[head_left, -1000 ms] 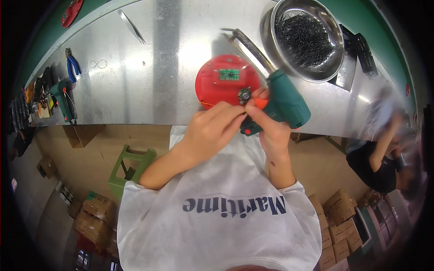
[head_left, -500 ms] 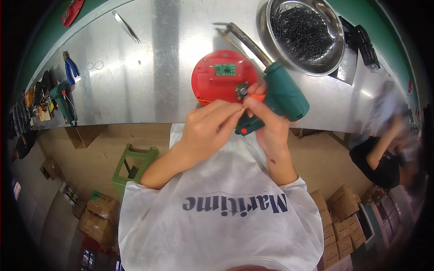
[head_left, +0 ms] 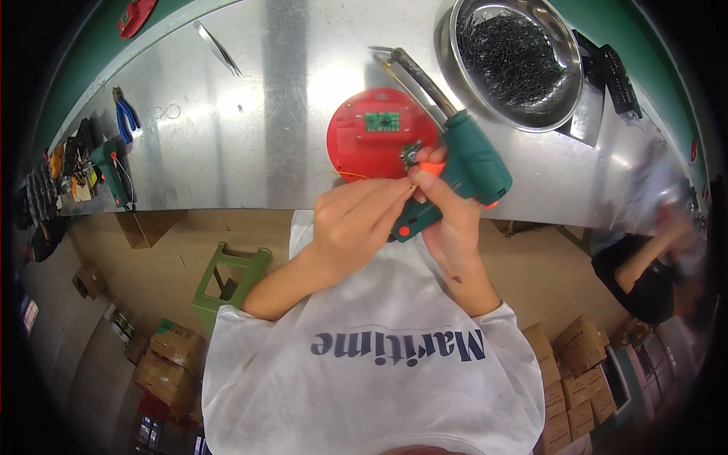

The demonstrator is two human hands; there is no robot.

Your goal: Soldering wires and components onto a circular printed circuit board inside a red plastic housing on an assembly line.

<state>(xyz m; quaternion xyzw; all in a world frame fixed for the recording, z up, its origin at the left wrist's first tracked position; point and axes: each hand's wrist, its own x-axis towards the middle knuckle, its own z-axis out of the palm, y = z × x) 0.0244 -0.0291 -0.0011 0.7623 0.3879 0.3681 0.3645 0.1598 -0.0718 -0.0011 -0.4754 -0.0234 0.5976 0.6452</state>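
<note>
A green soldering gun point(head_left: 476, 161) with an orange trigger is in my right hand point(head_left: 451, 220), its fingers around the handle. Its long metal tip slants up and left above the table. My left hand point(head_left: 353, 218) is closed in a pinch, its fingertips meeting my right thumb. A thin orange wire point(head_left: 350, 175) runs along the near edge of a red round plate point(head_left: 349, 144) to the pinching fingers; its end is hidden. On the plate sits a green circuit board point(head_left: 381, 122). A small round electronic part point(head_left: 410, 155) shows beside my right fingertips.
A steel bowl point(head_left: 453, 38) of black pieces stands at the far right. Tweezers point(head_left: 217, 47), blue-handled pliers point(head_left: 125, 116) and another green tool point(head_left: 112, 174) lie to the left on the metal table point(head_left: 250, 152). A green stool point(head_left: 227, 277) stands below; another person point(head_left: 644, 265) works at right.
The view has shifted slightly, so the table things appear lower and to the right. The soldering gun has tilted a little in my right hand. Both hands stay together in the pinch.
</note>
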